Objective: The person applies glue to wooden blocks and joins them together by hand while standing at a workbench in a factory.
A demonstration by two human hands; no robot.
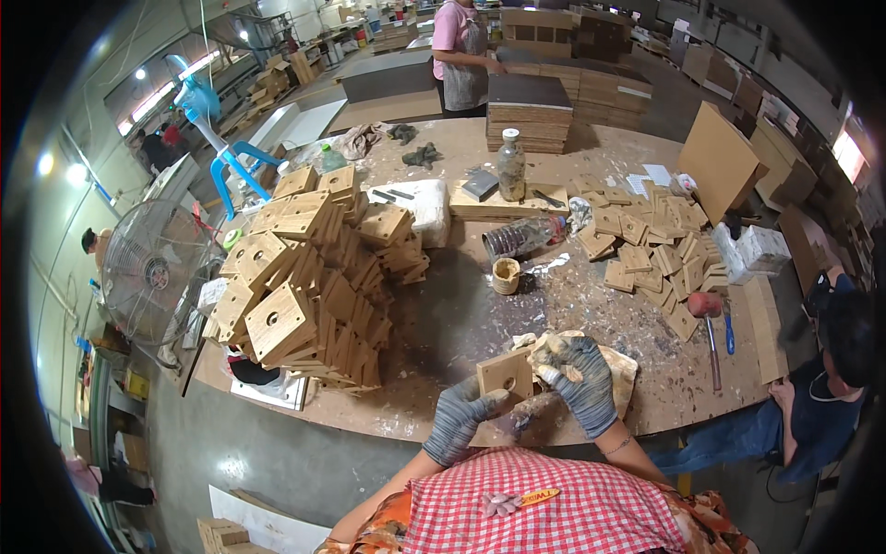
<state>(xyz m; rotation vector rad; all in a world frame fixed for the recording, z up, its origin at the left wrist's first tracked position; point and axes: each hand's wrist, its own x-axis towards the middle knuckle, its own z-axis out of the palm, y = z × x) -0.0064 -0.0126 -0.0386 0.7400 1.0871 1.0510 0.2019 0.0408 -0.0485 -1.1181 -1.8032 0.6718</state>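
My left hand (459,417), in a grey work glove, grips the lower left edge of a small square wooden block (506,373) with a round hole in its middle. My right hand (581,379), also gloved, rests on the block's right side and seems to press something small against it. Both hands hover over a glue-stained pad (620,369) at the near edge of the workbench (461,314). A tall heap of finished holed blocks (314,277) rises to my left. Flat square wooden pieces (655,254) lie scattered to the right.
A small glue pot (505,275), a lying plastic bottle (521,235), an upright bottle (510,164) and a red-headed mallet (708,314) sit on the bench. A seated person (812,397) is at the right, another person (459,55) stands beyond. A floor fan (152,272) stands left.
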